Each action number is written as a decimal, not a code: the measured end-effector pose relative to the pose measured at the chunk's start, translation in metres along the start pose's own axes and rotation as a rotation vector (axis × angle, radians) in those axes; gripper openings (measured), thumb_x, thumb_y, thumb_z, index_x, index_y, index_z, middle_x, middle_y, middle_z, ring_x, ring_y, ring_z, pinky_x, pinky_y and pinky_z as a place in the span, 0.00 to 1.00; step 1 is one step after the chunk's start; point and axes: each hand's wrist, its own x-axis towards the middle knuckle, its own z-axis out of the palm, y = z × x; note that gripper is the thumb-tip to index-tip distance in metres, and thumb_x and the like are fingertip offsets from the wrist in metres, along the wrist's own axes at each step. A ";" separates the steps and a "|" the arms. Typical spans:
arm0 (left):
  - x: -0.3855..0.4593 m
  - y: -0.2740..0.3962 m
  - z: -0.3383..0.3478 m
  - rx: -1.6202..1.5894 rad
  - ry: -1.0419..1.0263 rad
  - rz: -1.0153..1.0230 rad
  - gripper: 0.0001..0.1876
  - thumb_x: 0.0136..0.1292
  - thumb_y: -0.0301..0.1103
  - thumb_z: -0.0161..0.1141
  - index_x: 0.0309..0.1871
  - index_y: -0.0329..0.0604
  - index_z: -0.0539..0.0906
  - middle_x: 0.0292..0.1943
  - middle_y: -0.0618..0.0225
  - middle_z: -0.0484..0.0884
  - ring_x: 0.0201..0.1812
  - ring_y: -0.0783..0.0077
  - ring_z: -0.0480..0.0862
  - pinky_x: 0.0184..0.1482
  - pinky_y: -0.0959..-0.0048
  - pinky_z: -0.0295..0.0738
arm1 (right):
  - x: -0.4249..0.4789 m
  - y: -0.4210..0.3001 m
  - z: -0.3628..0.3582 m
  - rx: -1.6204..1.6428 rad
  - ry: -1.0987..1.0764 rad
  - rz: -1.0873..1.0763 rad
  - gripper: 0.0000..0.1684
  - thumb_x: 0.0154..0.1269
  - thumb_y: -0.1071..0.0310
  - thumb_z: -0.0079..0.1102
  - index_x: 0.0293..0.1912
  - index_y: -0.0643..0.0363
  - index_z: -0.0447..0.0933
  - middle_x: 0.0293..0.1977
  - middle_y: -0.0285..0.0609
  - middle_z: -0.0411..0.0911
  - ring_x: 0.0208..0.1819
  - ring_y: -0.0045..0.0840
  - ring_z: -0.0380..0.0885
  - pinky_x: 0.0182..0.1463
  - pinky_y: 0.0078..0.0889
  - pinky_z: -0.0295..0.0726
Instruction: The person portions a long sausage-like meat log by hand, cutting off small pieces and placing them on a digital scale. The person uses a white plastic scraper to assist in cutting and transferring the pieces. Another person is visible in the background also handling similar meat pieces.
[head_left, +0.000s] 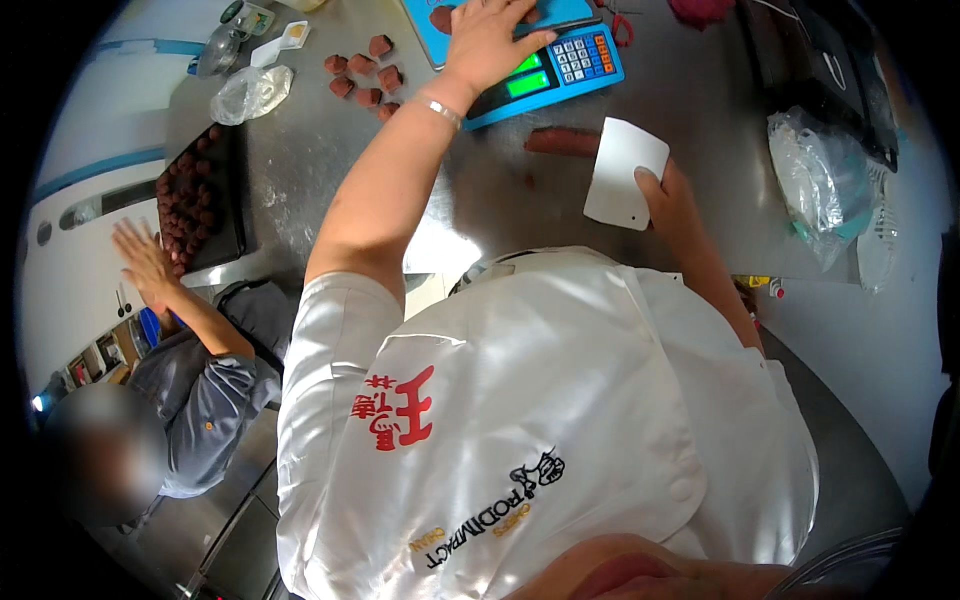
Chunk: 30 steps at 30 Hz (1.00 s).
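Note:
My left hand (491, 41) is over the platform of a blue digital scale (487, 116). Its thumb and fingers are spread, and some fingertips run out of the top of the view. A reddish-brown piece (441, 20) lies on the platform beside it; another (531, 15) shows between thumb and fingers. The scale's green display is lit and partly covered by the hand. My right hand (671, 199) grips a flat white dough scraper (626, 176), held over one end of a reddish-brown log (561, 141) on the steel table (495, 195).
Several cut brown pieces (361, 64) lie left of the scale. A co-worker's hands (150, 262) are by a black tray (229, 202) of brown balls (187, 206). Plastic bags (821, 176) lie at right, red-handled scissors (622, 30) behind the scale, and a clear plastic wrapper (251, 94) at left.

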 end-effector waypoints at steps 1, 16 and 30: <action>0.008 -0.022 0.017 0.118 0.015 0.075 0.28 0.59 0.39 0.63 0.62 0.40 0.75 0.58 0.51 0.76 0.64 0.47 0.69 0.66 0.54 0.62 | -0.001 0.002 -0.001 -0.008 0.023 0.008 0.21 0.67 0.63 0.51 0.54 0.68 0.73 0.41 0.51 0.81 0.44 0.32 0.80 0.50 0.35 0.76; -0.172 -0.011 0.021 -0.214 0.008 -0.179 0.30 0.51 0.25 0.71 0.59 0.42 0.74 0.51 0.57 0.79 0.55 0.55 0.77 0.56 0.63 0.75 | 0.010 0.001 0.033 -0.509 -0.302 -0.192 0.20 0.68 0.61 0.46 0.53 0.65 0.70 0.39 0.63 0.79 0.42 0.56 0.78 0.47 0.54 0.76; -0.253 -0.017 0.063 -0.262 -0.239 -0.350 0.31 0.51 0.28 0.70 0.61 0.44 0.76 0.60 0.59 0.75 0.62 0.55 0.75 0.64 0.65 0.71 | 0.044 -0.004 0.091 -0.995 -0.639 -0.395 0.11 0.67 0.63 0.49 0.44 0.59 0.73 0.32 0.54 0.83 0.37 0.49 0.83 0.42 0.53 0.79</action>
